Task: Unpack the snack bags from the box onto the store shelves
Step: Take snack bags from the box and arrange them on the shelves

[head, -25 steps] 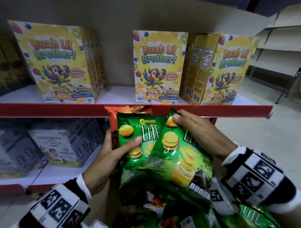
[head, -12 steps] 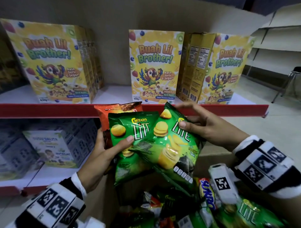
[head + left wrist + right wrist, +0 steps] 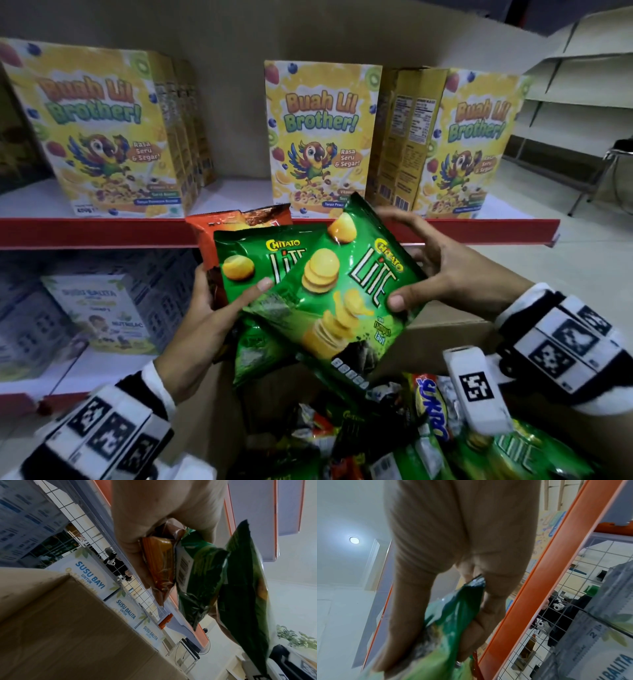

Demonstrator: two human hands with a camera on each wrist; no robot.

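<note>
Bags are coming up out of the box [image 3: 442, 329] and toward the shelf: against the pictures from a moment earlier, our hands have lifted the bundle so that its top corners now overlap the red shelf edge [image 3: 102, 231], where before they sat below it. We judge this as the carry step nearly done, with placement next.

Our left hand [image 3: 202, 315] grips two bags together, thumb pressed across the front of the rear green bag [image 3: 246, 260] and fingers curled behind the orange bag [image 3: 239, 222]; the left wrist view shows both bags pinched in that fist. Our right hand [image 3: 442, 270] holds the front green bag [image 3: 346, 291] by its right side, thumb on the face near the lettering and fingers wrapped behind the upper edge. This bag lies tilted across the rear green one, overlapping it.

Neither hand is released; both are clenched on bags. Many more snack bags [image 3: 428, 407] lie loose in the box below, so the task seems far from finished.

Cereal boxes [image 3: 322, 137] already stand on the upper shelf, with a bare gap between the left group and the middle box, which looks to us like the likeliest spot.
</note>
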